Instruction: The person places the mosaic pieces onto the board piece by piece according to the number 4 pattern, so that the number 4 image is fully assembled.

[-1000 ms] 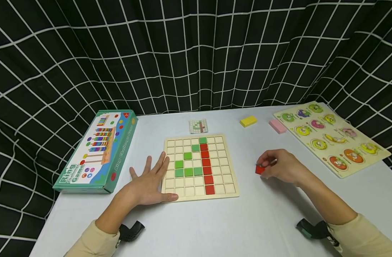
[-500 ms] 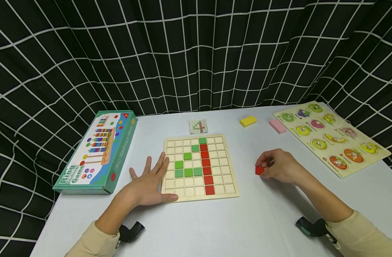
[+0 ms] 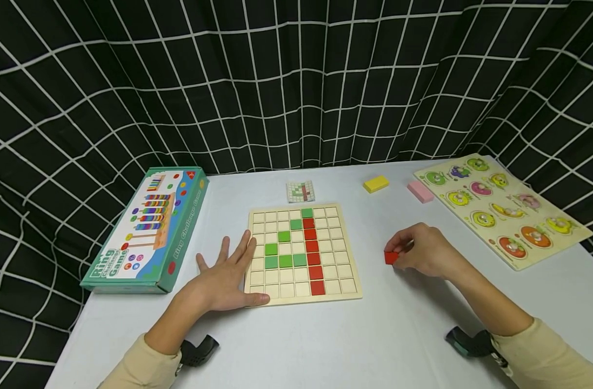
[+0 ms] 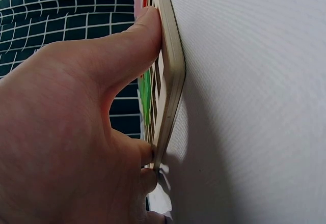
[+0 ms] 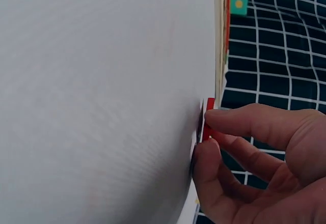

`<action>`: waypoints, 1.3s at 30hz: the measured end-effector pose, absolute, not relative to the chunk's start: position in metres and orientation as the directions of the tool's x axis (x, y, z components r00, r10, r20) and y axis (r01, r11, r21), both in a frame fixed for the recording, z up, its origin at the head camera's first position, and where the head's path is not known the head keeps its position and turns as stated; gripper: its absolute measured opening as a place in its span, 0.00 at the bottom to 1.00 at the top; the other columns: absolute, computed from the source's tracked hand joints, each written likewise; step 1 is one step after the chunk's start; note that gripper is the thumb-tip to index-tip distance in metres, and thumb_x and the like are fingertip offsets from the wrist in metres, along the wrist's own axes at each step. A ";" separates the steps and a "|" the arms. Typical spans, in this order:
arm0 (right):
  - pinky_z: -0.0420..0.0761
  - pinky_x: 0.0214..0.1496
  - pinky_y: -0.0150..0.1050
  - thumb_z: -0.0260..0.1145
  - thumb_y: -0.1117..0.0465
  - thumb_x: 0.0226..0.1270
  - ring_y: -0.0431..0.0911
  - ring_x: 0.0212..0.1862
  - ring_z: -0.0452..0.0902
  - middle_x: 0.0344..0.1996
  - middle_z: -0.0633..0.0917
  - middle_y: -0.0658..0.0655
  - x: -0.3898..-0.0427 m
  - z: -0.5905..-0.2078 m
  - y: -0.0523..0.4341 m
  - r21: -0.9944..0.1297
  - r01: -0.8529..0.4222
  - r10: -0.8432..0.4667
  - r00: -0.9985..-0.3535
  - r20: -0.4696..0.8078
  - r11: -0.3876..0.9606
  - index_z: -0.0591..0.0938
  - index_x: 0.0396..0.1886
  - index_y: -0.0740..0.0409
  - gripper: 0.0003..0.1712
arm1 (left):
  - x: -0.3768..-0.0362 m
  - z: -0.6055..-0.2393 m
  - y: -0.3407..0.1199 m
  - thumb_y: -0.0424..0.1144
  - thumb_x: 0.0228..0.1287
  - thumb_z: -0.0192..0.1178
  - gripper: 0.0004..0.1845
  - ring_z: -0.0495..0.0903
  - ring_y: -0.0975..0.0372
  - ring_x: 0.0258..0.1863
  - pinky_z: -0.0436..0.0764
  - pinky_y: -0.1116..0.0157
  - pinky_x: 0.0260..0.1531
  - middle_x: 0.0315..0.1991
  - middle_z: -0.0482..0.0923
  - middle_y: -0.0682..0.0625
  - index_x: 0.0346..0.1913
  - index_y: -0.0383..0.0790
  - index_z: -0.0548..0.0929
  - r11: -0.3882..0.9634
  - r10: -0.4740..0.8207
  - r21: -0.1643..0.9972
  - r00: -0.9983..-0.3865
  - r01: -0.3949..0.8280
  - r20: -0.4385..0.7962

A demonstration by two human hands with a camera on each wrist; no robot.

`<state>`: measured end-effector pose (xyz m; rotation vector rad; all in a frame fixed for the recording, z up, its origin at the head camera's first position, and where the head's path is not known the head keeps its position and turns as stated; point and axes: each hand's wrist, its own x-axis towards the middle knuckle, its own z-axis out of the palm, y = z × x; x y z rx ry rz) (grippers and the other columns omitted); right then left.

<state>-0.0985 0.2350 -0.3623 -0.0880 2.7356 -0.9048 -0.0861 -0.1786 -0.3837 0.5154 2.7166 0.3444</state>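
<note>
A wooden grid board [image 3: 335, 270] lies on the white table, with a column of red tiles [image 3: 312, 246] and several green tiles [image 3: 285, 261] in its squares. My left hand [image 3: 220, 282] rests at the board's near left corner, fingers spread, with thumb and fingertips on its rim; the left wrist view shows the thumb lying over the board's edge [image 4: 175, 66]. To the right of the board, my right hand [image 3: 422, 251] pinches a red tile [image 3: 391, 258] between thumb and fingers. In the right wrist view this red tile [image 5: 209, 104] is close above the tabletop, partly covered by the fingers.
A small pattern card [image 3: 300, 192] lies behind the board. A yellow block [image 3: 375, 183] and a pink block [image 3: 420, 191] are at the back right, beside a fruit puzzle board [image 3: 500, 210]. At the left lies a green game box [image 3: 145, 227].
My right hand has shifted very slightly left with the red tile still pinched. My left hand and the board have not visibly moved.
</note>
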 end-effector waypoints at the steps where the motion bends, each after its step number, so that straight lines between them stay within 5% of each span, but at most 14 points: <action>1: 0.79 0.35 0.39 0.79 0.70 0.49 0.48 0.36 0.78 0.34 0.87 0.56 -0.099 -0.362 0.235 -0.597 0.024 -0.139 -0.965 -0.224 0.802 0.91 0.40 0.60 0.15 | -0.086 -0.384 -0.179 0.75 0.55 0.66 0.68 0.35 0.34 0.83 0.38 0.13 0.57 0.87 0.31 0.48 0.86 0.42 0.43 0.904 0.392 0.298 -0.871 0.306 -0.295; 39: 0.79 0.36 0.35 0.80 0.69 0.53 0.47 0.35 0.79 0.31 0.88 0.53 -0.122 -0.352 0.167 -0.715 -0.094 -0.317 -0.930 -0.186 0.693 0.93 0.39 0.56 0.12 | -0.087 -0.381 -0.179 0.75 0.56 0.66 0.68 0.33 0.35 0.83 0.37 0.13 0.57 0.87 0.30 0.48 0.86 0.42 0.42 0.905 0.394 0.297 -0.867 0.306 -0.307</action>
